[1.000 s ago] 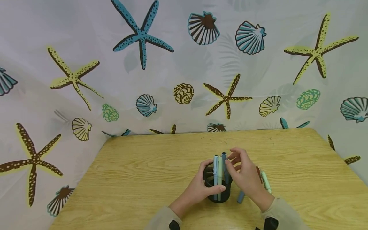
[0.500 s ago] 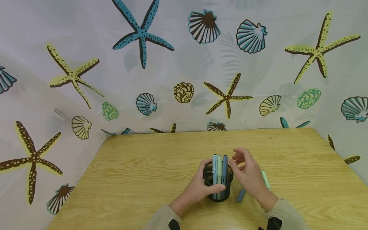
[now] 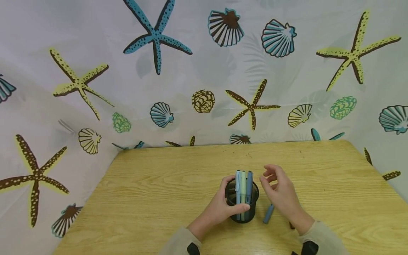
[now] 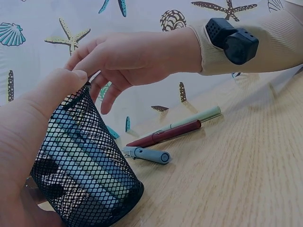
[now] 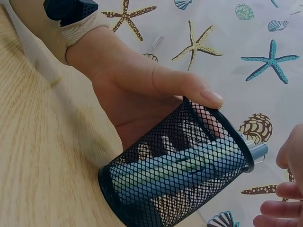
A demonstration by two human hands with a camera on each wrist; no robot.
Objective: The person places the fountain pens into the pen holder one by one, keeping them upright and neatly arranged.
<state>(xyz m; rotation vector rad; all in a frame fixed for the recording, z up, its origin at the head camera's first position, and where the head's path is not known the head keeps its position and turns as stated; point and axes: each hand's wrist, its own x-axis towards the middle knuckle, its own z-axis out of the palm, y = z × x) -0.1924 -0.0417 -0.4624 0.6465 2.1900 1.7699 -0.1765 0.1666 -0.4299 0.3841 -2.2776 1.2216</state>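
Observation:
A black mesh pen cup (image 3: 253,208) stands on the wooden table (image 3: 159,184) near its front edge. My left hand (image 3: 220,209) grips the cup from the left, thumb across its front. Three pens stand in it: light blue (image 3: 238,182), pale green (image 3: 243,182) and blue (image 3: 249,181). My right hand (image 3: 280,193) hovers just right of the cup, fingers loosely curled and holding nothing. In the left wrist view the cup (image 4: 85,165) sits under that right hand (image 4: 128,61). In the right wrist view the left hand (image 5: 137,80) wraps the cup (image 5: 180,175).
Three pens lie on the table right of the cup: a grey-blue one (image 4: 149,154), a dark red one (image 4: 165,135) and a pale green one (image 4: 199,116). From the head view only the blue pen (image 3: 268,213) shows well. A starfish-and-shell curtain (image 3: 204,71) surrounds the table.
My right hand let go of the blue pen, which now stands lower in the cup, and drew back to the right. My left hand kept its grip on the cup.

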